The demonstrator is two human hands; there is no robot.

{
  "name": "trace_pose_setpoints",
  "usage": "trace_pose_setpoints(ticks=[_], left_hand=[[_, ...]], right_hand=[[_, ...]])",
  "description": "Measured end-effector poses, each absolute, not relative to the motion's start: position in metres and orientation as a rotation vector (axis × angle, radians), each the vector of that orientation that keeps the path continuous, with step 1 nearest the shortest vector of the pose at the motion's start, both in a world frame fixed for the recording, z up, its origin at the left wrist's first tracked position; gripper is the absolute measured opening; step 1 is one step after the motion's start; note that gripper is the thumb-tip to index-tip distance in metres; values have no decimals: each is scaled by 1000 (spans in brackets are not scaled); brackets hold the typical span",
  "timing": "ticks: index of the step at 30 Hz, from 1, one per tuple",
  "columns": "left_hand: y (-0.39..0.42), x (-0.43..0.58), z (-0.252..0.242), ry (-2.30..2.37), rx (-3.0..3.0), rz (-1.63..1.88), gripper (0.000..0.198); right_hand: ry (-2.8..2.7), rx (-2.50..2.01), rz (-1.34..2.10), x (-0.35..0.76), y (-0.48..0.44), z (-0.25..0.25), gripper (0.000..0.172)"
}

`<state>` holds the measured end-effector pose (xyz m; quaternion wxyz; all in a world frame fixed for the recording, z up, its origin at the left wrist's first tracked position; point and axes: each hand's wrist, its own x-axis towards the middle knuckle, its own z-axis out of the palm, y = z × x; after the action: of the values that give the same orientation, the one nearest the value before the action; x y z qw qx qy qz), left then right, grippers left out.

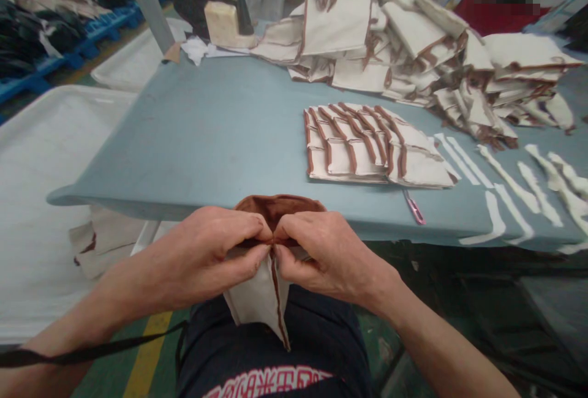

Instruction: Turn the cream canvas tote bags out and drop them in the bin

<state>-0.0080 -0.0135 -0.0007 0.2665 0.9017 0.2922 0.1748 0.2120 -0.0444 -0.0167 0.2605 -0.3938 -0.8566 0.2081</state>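
A cream fabric piece with brown edging and a brown inside hangs in front of me at the table's near edge. My left hand pinches its upper edge between thumb and fingers. Close against it, my right hand pinches the same edge, so the fingertips of both hands almost meet at the brown seam. Below the hands a brown-edged seam runs down to a pointed corner. The brown opening shows behind my fingers. What exactly lies between the fingertips is hidden.
Overlapping cream pieces with brown trim lie on the blue-grey table. Beside them are a pink-handled tool and several white strips. A large heap of cream pieces covers the back. A white tub stands left.
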Motion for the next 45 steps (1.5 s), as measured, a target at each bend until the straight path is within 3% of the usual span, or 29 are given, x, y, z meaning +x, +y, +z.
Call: trace_pose_setpoints(ticks=[5,13,22,31,40,45], left_hand=[[-18,5,-21,839,2429,673,21],[-1,-6,-28,738,2258,528,19],[1,-14,-5,593,2179,366,21],[-15,-2,-29,877,2490,534,23],[-7,-4,-17,925,2340,518,18],[8,-11,-14,866,2065,349,24]], right_hand=[[-2165,-1177,303,202,-47,-43,16],[-2101,-905,833,222,-37,-50,19],[-2197,-870,957,227,-41,-32,19],[-2138,-1165,399,213,-45,-51,20],[-1971,-1026,1084,219,-33,-42,30],[-1845,-962,1128,214,-32,-43,38]])
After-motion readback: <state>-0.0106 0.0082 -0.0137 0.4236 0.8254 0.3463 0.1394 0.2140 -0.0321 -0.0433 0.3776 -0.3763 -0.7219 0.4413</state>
